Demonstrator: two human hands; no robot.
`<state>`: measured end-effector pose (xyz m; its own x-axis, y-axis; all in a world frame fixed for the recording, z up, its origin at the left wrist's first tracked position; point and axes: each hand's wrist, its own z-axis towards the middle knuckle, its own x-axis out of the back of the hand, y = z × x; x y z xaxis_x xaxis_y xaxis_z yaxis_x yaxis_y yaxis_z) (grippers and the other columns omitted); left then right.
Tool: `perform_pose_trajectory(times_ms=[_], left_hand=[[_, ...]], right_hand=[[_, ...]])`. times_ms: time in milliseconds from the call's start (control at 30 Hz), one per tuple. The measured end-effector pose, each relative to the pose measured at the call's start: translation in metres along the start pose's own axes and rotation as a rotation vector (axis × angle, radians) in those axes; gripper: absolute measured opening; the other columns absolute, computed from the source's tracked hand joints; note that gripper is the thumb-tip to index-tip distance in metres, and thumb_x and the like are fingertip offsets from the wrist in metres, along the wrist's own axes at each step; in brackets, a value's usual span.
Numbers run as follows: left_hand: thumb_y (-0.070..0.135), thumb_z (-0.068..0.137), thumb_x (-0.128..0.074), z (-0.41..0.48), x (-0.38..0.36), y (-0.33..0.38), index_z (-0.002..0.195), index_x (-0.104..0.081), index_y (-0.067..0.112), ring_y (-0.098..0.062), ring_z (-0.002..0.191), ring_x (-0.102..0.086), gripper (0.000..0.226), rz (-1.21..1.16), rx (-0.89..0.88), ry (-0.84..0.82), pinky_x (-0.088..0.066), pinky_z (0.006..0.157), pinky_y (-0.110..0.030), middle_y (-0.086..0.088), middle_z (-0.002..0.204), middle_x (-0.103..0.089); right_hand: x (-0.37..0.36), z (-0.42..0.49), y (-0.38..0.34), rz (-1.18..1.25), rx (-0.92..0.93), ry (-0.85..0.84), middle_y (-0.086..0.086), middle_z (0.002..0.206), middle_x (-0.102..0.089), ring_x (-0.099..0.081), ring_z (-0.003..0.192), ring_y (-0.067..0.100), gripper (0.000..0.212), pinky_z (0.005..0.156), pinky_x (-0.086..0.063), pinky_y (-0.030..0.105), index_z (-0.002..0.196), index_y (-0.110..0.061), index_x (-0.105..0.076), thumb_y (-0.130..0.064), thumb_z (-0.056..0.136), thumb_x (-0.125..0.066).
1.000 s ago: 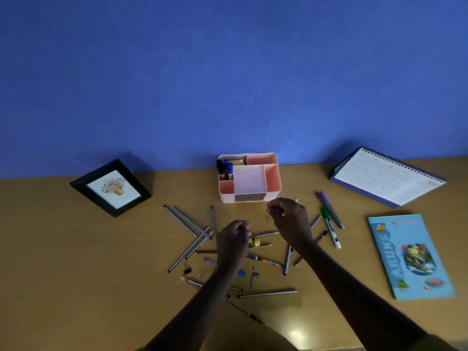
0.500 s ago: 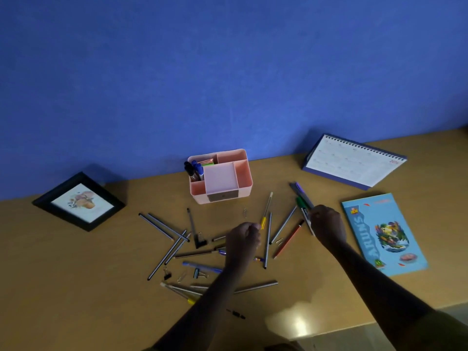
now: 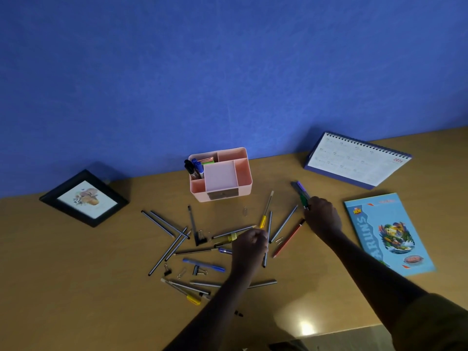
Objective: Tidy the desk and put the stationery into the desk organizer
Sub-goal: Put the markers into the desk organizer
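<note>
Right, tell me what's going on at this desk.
A person is tidying stationery on a wooden desk. The right hand grips the lower end of a green marker lying beside a purple one. The left hand is curled over the middle of the pile; whether it holds anything is unclear. The pink organizer holds a few markers, while most pens, like the blue pen, lie scattered in front of it.

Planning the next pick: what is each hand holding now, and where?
Right hand grips the green marker at its near end, beside the purple marker. Left hand is curled; its contents cannot be told.
</note>
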<state>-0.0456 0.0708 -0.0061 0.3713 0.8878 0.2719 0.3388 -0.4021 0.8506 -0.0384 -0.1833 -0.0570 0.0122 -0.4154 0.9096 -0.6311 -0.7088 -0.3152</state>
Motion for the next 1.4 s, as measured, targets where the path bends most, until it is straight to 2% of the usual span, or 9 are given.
perform_pose_trajectory(times_ms=[133, 233, 400, 667, 933, 1133, 1267, 1333, 1400], left_hand=[[0.028, 0.098, -0.072, 0.003, -0.002, 0.004, 0.097, -0.077, 0.025, -0.007, 0.077, -0.076, 0.006, 0.009, -0.035, 0.0, -0.066, 0.073, -0.035, 0.008, 0.084, -0.079], [0.03, 0.092, -0.08, 0.004, -0.002, 0.012, 0.114, -0.077, 0.022, 0.002, 0.09, -0.074, 0.023, 0.006, -0.061, -0.015, -0.061, 0.077, -0.02, 0.013, 0.101, -0.079], [0.039, 0.089, -0.083, 0.006, 0.011, 0.017, 0.118, -0.075, 0.026, 0.004, 0.094, -0.072, 0.033, 0.009, -0.128, -0.009, -0.06, 0.077, -0.019, 0.014, 0.102, -0.078], [0.029, 0.095, -0.076, 0.009, 0.061, 0.001, 0.122, -0.074, 0.022, -0.002, 0.091, -0.074, 0.027, 0.085, -0.242, 0.174, -0.063, 0.076, -0.026, 0.008, 0.105, -0.078], [0.02, 0.095, -0.076, 0.016, 0.123, -0.011, 0.12, -0.077, 0.021, 0.003, 0.096, -0.072, 0.026, 0.085, -0.247, 0.364, -0.058, 0.077, -0.015, 0.012, 0.109, -0.078], [0.021, 0.098, -0.072, 0.012, 0.155, -0.039, 0.118, -0.078, 0.022, 0.003, 0.094, -0.073, 0.021, 0.152, -0.214, 0.461, -0.064, 0.079, -0.027, 0.011, 0.108, -0.079], [0.021, 0.098, -0.072, 0.007, 0.169, -0.054, 0.116, -0.079, 0.021, 0.001, 0.092, -0.073, 0.019, 0.123, -0.167, 0.468, -0.065, 0.078, -0.03, 0.011, 0.105, -0.08], [0.021, 0.099, -0.071, 0.007, 0.176, -0.06, 0.114, -0.08, 0.021, 0.001, 0.09, -0.073, 0.017, 0.107, -0.143, 0.471, -0.065, 0.077, -0.031, 0.012, 0.102, -0.079], [0.021, 0.1, -0.069, 0.006, 0.184, -0.066, 0.114, -0.079, 0.021, 0.001, 0.087, -0.074, 0.017, 0.098, -0.135, 0.471, -0.065, 0.076, -0.031, 0.013, 0.1, -0.079]], right_hand=[[0.016, -0.016, -0.014, 0.148, 0.126, 0.067, 0.002, 0.088, -0.069, -0.06, 0.066, 0.007, 0.011, 0.049, -0.043, 0.025, 0.106, -0.009, -0.071, -0.017, 0.099, -0.069], [0.025, -0.041, -0.039, 0.41, 0.177, 0.006, -0.003, 0.084, -0.074, -0.07, 0.068, 0.01, 0.017, 0.058, -0.057, 0.03, 0.11, -0.012, -0.077, -0.011, 0.093, -0.079], [0.032, -0.078, -0.092, 0.74, 0.133, -0.202, -0.002, 0.09, -0.078, -0.077, 0.081, 0.016, 0.021, 0.074, -0.067, 0.04, 0.113, -0.02, -0.074, -0.012, 0.094, -0.079], [0.04, -0.08, -0.155, 0.708, 0.273, -0.198, -0.003, 0.09, -0.078, -0.076, 0.078, 0.011, 0.014, 0.075, -0.066, 0.04, 0.107, -0.022, -0.075, -0.029, 0.095, -0.08], [0.049, -0.061, -0.229, 0.643, 0.474, -0.053, -0.012, 0.107, -0.077, -0.074, 0.093, 0.001, 0.026, 0.074, -0.06, 0.015, 0.116, -0.019, -0.076, -0.032, 0.094, -0.081], [0.048, -0.033, -0.288, 0.646, 0.56, 0.112, -0.021, 0.096, -0.077, -0.072, 0.087, -0.004, 0.017, 0.072, -0.061, 0.028, 0.109, -0.022, -0.081, -0.024, 0.092, -0.081], [0.035, -0.02, -0.31, 0.584, 0.598, 0.138, -0.016, 0.1, -0.077, -0.072, 0.087, 0.002, 0.025, 0.077, -0.055, 0.016, 0.112, -0.018, -0.08, -0.034, 0.093, -0.078], [0.025, -0.015, -0.314, 0.532, 0.614, 0.137, -0.013, 0.099, -0.076, -0.067, 0.081, 0.0, 0.02, 0.074, -0.048, 0.008, 0.109, -0.016, -0.08, -0.028, 0.094, -0.078], [0.015, -0.01, -0.316, 0.491, 0.619, 0.113, -0.007, 0.103, -0.078, -0.067, 0.084, 0.003, 0.015, 0.077, -0.054, 0.019, 0.107, -0.016, -0.08, -0.021, 0.093, -0.079]])
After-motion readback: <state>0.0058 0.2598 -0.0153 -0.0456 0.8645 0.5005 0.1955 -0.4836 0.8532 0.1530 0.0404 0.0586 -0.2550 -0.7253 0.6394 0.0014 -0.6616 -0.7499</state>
